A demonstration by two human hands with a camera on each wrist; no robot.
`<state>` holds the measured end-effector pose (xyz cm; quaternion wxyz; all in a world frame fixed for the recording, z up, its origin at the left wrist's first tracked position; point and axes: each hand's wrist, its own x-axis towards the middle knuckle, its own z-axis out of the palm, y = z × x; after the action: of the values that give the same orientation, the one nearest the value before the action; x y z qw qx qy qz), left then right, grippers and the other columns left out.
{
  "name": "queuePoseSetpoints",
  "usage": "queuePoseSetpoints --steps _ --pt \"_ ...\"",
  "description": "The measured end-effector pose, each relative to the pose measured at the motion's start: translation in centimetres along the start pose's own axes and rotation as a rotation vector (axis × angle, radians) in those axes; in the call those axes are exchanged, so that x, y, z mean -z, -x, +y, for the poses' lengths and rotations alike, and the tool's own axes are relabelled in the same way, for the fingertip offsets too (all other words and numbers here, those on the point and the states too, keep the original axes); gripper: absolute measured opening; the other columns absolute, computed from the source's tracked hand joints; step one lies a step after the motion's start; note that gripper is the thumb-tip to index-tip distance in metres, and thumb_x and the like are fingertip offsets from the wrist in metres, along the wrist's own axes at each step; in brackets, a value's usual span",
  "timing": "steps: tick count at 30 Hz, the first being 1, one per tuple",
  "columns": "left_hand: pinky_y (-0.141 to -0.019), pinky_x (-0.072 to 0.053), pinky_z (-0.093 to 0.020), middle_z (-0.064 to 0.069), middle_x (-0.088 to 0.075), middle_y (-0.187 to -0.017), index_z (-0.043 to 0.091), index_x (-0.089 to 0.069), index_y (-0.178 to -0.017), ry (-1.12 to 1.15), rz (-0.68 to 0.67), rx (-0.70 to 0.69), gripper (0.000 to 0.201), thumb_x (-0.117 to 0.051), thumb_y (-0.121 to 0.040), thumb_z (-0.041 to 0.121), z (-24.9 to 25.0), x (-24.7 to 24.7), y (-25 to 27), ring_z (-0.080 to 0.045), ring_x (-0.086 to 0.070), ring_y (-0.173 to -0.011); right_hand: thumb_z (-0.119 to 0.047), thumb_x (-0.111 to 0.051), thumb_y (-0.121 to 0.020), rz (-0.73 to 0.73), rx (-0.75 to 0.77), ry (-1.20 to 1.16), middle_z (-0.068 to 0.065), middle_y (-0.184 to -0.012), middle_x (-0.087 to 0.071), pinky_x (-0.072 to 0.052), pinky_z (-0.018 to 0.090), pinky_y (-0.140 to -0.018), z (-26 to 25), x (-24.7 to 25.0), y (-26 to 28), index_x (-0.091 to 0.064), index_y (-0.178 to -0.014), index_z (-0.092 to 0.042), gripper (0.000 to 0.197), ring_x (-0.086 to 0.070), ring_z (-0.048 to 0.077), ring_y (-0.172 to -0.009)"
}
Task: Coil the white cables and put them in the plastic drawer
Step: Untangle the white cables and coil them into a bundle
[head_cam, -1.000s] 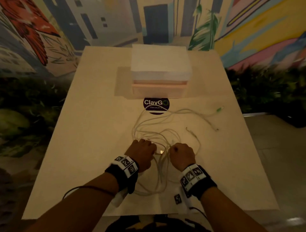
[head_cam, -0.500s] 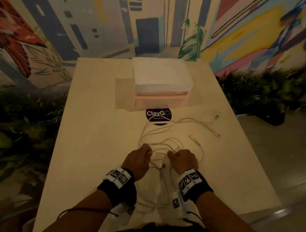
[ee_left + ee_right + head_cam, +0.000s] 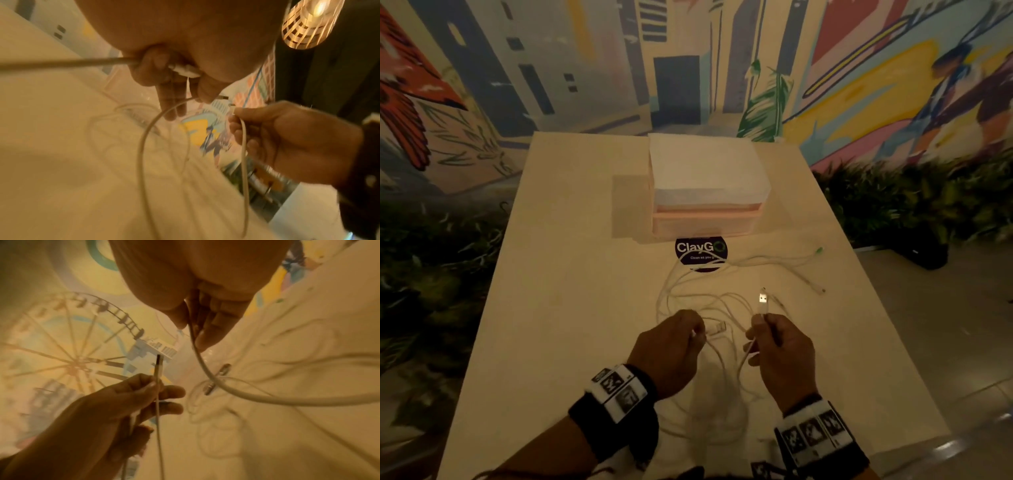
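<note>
Several white cables (image 3: 709, 294) lie tangled on the table in front of the plastic drawer unit (image 3: 707, 192), which has a white top and shut pink drawers. My left hand (image 3: 697, 334) pinches a cable just behind its small connector (image 3: 717, 327); the left wrist view shows that plug (image 3: 185, 71) between thumb and fingers. My right hand (image 3: 756, 329) grips another cable end, with its USB plug (image 3: 763, 298) sticking upright. Both hands hover just above the tangle. In the right wrist view a cable (image 3: 205, 369) hangs from my right hand's fingers (image 3: 207, 337).
The beige table (image 3: 571, 308) carries a round dark ClayGo sticker (image 3: 701, 251) under the cable loops. One cable end with a green tip (image 3: 819, 250) lies far right. Dark plants and a painted wall surround the table; its right edge (image 3: 893, 325) drops to the floor.
Both hands have risen from the tangle and moved apart. My right hand now holds a USB plug upright; my left holds a connector end. The head view has shifted.
</note>
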<state>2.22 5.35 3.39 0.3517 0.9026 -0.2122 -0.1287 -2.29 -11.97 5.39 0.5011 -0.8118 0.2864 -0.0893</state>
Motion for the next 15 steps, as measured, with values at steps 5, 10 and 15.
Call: queuePoseSetpoints --steps 5,10,15 --pt "-0.054 -0.040 -0.031 0.009 -0.053 -0.060 0.025 -0.049 -0.092 0.687 0.107 0.000 0.005 -0.046 -0.088 0.024 6.3 4.8 -1.5 -0.008 -0.046 -0.052 -0.018 -0.061 -0.088 -0.093 0.275 -0.216 0.003 -0.064 -0.069 -0.051 0.018 -0.044 -6.9 0.8 1.6 -0.070 -0.085 -0.024 0.011 -0.065 0.011 -0.052" --pt "-0.043 -0.037 -0.019 0.007 -0.050 -0.053 0.003 -0.055 -0.090 1.018 0.231 0.029 0.036 -0.053 -0.085 0.038 12.6 7.9 -3.3 -0.008 -0.043 -0.045 -0.027 -0.046 -0.084 -0.105 0.646 -0.039 -0.011 -0.078 -0.061 -0.052 0.022 -0.055 -11.3 2.0 0.7 -0.066 -0.090 -0.030 0.021 -0.060 0.009 -0.067" --pt "-0.041 -0.039 -0.019 0.005 -0.050 -0.047 0.008 -0.057 -0.075 1.026 0.396 0.071 0.030 -0.044 -0.093 0.028 15.4 8.2 -3.8 -0.007 -0.045 -0.040 -0.030 -0.062 -0.079 -0.123 0.668 -0.240 -0.012 -0.091 -0.069 -0.056 0.016 -0.064 -12.1 4.1 -0.9 -0.072 -0.090 -0.032 0.015 -0.066 0.003 -0.078"
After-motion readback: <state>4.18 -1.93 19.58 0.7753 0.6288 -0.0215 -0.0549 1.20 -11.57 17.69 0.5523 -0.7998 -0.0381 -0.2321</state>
